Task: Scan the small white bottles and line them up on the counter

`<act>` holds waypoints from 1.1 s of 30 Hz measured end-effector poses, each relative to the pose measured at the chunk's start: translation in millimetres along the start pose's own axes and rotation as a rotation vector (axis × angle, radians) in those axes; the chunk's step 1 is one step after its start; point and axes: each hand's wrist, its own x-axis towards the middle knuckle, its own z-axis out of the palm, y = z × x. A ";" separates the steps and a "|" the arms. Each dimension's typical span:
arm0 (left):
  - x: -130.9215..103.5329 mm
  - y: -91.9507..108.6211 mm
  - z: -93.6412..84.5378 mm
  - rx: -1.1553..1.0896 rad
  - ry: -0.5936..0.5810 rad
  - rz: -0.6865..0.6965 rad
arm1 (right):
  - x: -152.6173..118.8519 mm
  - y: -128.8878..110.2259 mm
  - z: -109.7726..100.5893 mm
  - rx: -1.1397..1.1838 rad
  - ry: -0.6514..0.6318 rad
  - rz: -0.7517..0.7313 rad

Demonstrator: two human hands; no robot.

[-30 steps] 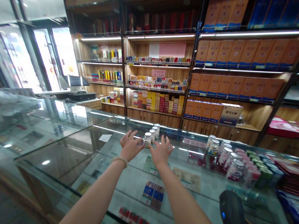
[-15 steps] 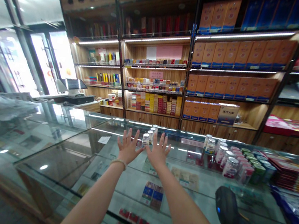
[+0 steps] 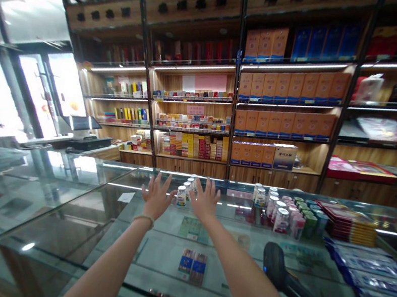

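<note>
Both arms stretch out over a glass display counter (image 3: pixel 162 244). My left hand (image 3: pixel 157 196), with a bracelet (image 3: pixel 144 219) at the wrist, has its fingers spread and holds nothing. To its right, my right hand (image 3: pixel 205 202) is likewise spread and holds nothing. Between the two hands a small white jar (image 3: pixel 181 196) with a silvery lid stands upright at the front of a short row. The row's back jars are partly hidden behind my right hand. Whether my fingertips touch any jar I cannot tell.
A black handheld scanner (image 3: pixel 277 270) lies at right. Beyond it stand clustered jars (image 3: pixel 281 220), stacked red and gold packs (image 3: pixel 346 223) and blue packets (image 3: pixel 379 277). A paper slip (image 3: pixel 126 197) lies left. Shelves with orange boxes (image 3: pixel 264 124) line the back wall.
My view has shifted, so the counter and shelves sit lower and further left. My hands have parted slightly, showing more of the front jar between them.
</note>
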 end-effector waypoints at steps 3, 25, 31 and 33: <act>8.4 16.0 -19.9 0.000 0.035 0.019 | 5.0 9.1 -28.9 -0.055 -0.013 -0.001; 2.1 163.8 -39.8 -0.239 0.090 0.194 | -14.8 127.4 -178.1 -0.387 0.070 -0.114; -4.5 198.5 -23.9 -0.349 0.122 0.221 | -24.7 163.4 -199.6 -0.435 0.104 -0.072; -5.8 206.7 -18.0 -0.376 0.126 0.210 | -25.3 172.9 -204.3 -0.442 0.093 -0.055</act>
